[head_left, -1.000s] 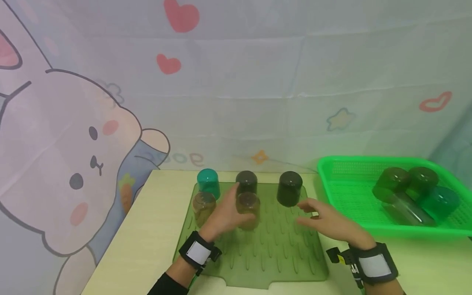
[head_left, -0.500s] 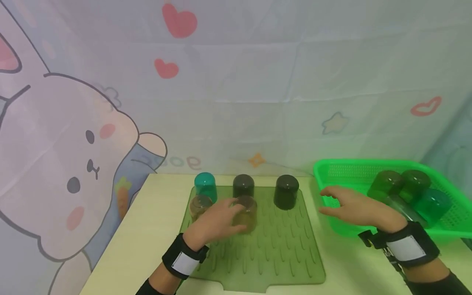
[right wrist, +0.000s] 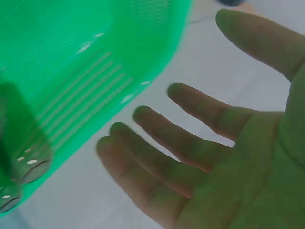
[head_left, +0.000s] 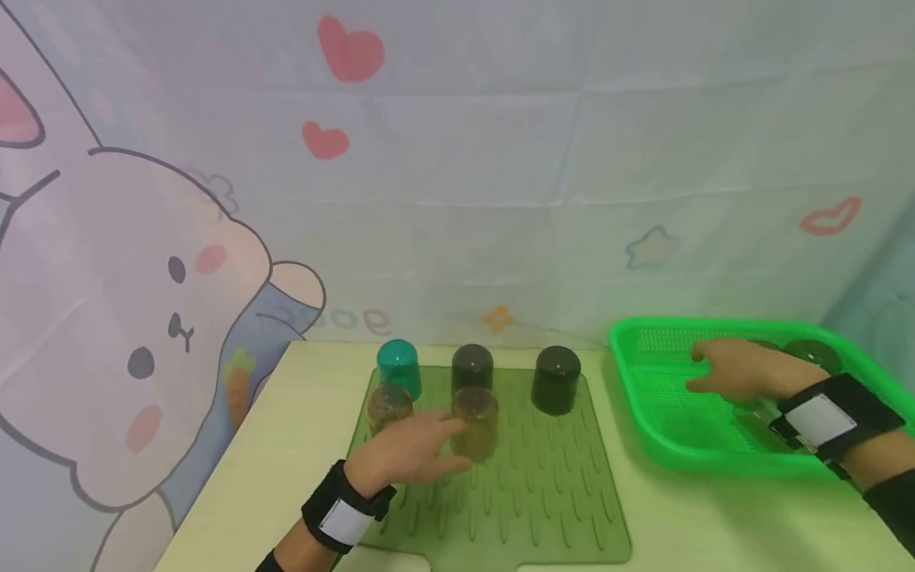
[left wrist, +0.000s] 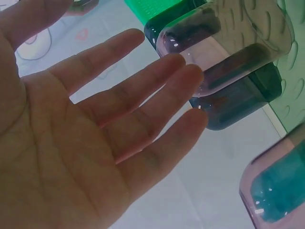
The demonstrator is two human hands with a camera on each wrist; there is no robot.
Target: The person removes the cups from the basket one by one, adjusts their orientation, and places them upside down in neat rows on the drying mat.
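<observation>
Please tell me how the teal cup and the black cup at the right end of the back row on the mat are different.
The teal cup is see-through teal; the black cup is dark and looks opaque. The teal cup stands at the left end of the back row on the green mat, directly behind a brownish cup; the black cup stands at the right end with bare mat in front. Both stand upside down, untouched by either hand.
</observation>
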